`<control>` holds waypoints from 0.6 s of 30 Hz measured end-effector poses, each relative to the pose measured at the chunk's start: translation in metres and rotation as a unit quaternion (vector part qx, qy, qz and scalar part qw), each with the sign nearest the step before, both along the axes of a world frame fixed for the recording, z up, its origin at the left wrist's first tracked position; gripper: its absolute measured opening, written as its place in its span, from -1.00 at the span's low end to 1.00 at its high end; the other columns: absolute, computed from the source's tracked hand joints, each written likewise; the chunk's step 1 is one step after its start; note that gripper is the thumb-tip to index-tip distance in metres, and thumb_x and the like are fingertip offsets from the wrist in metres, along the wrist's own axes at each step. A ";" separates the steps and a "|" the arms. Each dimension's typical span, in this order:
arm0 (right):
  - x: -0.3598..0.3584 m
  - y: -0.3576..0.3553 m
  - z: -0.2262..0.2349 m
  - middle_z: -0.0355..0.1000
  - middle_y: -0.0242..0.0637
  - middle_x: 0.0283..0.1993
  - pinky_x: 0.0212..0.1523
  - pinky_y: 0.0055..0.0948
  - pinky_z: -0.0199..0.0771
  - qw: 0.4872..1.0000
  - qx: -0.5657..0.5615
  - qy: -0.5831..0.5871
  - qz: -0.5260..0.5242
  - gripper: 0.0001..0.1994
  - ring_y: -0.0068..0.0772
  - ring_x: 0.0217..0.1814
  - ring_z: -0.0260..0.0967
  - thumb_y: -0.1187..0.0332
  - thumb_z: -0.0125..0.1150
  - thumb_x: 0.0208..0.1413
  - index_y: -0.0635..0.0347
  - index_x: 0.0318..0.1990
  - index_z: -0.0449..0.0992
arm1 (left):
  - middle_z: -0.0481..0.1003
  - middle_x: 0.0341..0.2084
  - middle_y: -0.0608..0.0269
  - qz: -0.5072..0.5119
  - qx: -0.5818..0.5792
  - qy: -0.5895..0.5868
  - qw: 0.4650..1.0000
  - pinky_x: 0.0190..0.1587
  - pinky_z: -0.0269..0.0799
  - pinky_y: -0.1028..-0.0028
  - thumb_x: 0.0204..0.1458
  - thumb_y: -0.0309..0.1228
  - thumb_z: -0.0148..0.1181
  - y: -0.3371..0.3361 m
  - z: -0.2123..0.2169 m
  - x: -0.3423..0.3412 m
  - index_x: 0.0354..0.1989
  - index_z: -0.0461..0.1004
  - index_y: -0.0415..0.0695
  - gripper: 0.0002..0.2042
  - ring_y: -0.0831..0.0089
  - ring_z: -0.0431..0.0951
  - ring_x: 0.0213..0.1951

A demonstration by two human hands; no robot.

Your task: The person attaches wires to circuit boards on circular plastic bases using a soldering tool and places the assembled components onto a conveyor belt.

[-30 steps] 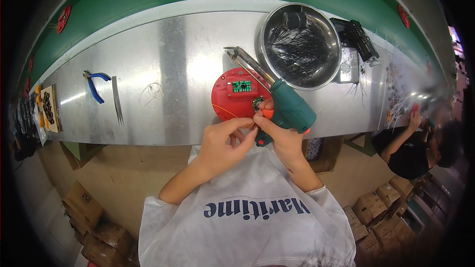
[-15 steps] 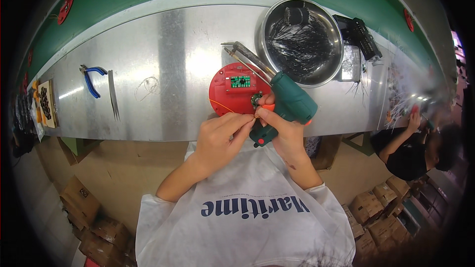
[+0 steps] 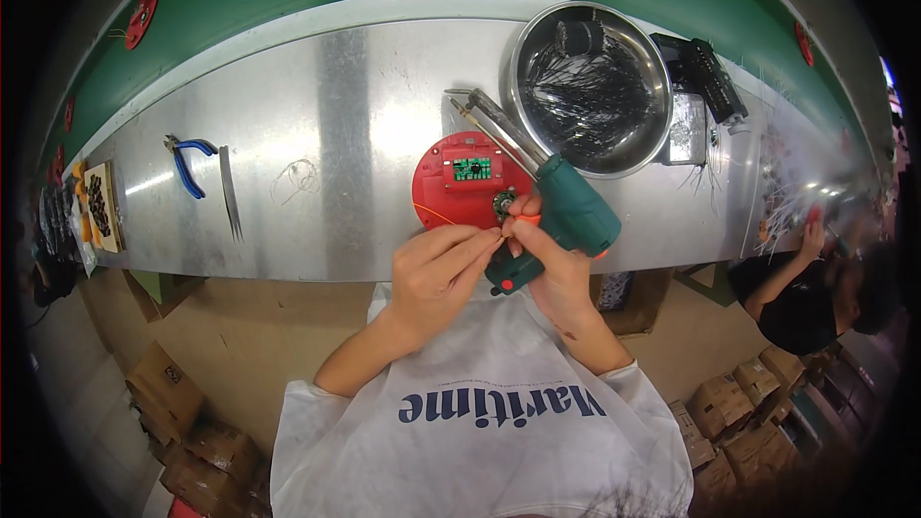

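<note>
My right hand (image 3: 554,273) is wrapped round the grip of a green soldering gun (image 3: 578,216), whose metal tip points up and left over the bench. Its thumb and forefinger meet the fingertips of my left hand (image 3: 436,273). Those left fingers are pinched together on what looks like a thin orange wire (image 3: 436,215), mostly hidden at the fingertips. Just beyond the hands lies a round red housing (image 3: 432,173) with a green circuit board (image 3: 472,169) in its window. A small round green component (image 3: 503,201) sits by the right fingers.
Behind the gun, a steel bowl (image 3: 662,125) holds many black wires. Black equipment (image 3: 705,77) stands right of it. Blue-handled pliers (image 3: 190,168), tweezers (image 3: 230,192) and a coil of thin wire (image 3: 295,180) lie left. Another person's arm (image 3: 791,273) reaches in at the far right.
The whole view has shifted slightly down and right. Both hands keep nearly the same pose, fingertips together beside the soldering gun.
</note>
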State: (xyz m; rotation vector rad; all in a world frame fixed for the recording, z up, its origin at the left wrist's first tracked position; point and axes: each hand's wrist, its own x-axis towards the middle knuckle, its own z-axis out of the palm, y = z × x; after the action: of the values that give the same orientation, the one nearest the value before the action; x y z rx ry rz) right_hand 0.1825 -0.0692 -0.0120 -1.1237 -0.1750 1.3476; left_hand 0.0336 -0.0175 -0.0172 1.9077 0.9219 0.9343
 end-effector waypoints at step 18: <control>0.059 -0.061 0.001 0.43 -0.33 -0.38 -0.36 -0.57 0.35 0.948 -0.065 -0.274 0.150 -0.80 -0.55 -0.41 0.34 0.56 0.31 -0.07 0.34 -0.25 0.51 | 0.41 0.09 0.06 0.142 -0.102 0.008 0.985 0.11 0.32 0.33 -0.12 -0.60 0.29 0.025 -0.018 0.016 -0.46 0.56 -0.24 -0.96 0.21 0.38 0.08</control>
State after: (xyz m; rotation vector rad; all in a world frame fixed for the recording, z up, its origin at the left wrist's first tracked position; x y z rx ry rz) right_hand 0.2412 -0.1305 -0.0106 -1.6176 -0.6954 1.2913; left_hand 0.0492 0.0077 -0.0350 1.6406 1.2732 0.9480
